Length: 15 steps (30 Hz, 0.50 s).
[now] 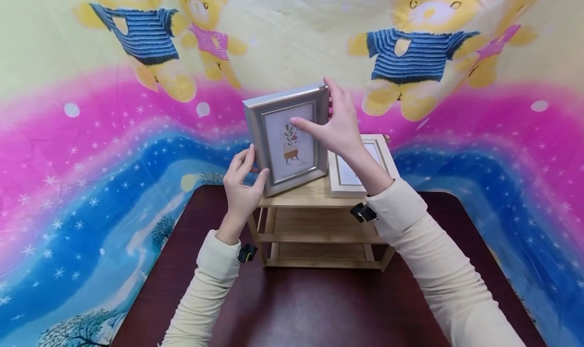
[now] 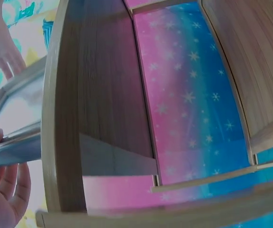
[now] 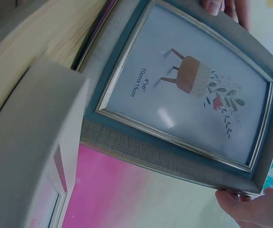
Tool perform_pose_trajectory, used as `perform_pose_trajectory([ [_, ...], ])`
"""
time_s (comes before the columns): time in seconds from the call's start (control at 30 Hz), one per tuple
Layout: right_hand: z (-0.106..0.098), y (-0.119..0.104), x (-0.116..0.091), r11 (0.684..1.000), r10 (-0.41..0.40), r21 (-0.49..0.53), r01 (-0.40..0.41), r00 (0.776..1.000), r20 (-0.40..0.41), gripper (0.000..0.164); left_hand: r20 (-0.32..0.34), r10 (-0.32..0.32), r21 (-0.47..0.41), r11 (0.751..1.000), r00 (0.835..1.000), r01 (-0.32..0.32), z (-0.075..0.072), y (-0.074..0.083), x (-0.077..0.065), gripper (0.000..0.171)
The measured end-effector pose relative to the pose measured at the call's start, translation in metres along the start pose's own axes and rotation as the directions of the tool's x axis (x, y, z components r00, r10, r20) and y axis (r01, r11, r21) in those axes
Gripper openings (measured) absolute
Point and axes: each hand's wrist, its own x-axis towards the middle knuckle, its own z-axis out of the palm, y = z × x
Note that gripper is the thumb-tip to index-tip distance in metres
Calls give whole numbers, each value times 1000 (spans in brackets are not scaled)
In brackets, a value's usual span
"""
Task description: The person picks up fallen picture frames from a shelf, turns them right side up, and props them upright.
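Observation:
A grey picture frame [image 1: 285, 136] with a plant print stands upright on the top of a small wooden shelf [image 1: 310, 197]. My left hand [image 1: 255, 165] pinches its lower left corner, thumb in front and fingers behind. My right hand [image 1: 329, 114] grips the upper right edge, with the thumb across the glass. In the right wrist view the grey frame [image 3: 188, 90] fills the picture, with the right hand's fingertip [image 3: 255, 204] at one corner and the left hand's fingertips [image 3: 226, 7] at the opposite one. The left wrist view shows the grey frame's edge [image 2: 13, 145] above the left hand's fingers [image 2: 5, 190].
A white picture frame [image 1: 360, 167] sits on the shelf top right of the grey one, also seen as the white frame [image 3: 27, 142]. The shelf stands at the back of a dark red table [image 1: 296, 301]. A bright bear-print cloth [image 1: 91, 134] hangs behind.

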Motion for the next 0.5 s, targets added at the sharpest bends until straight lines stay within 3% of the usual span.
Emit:
perform_pose_trajectory([
  [0.23,4,3,5,995,-68,-66,71,996,52,89,-34,40,43,998,999,-39,10,11,-4,50],
  [0.5,10,0,2,977,-101,-177,120,988,113,106,-48,82,146,987,995,-74,18,17,-10,49],
])
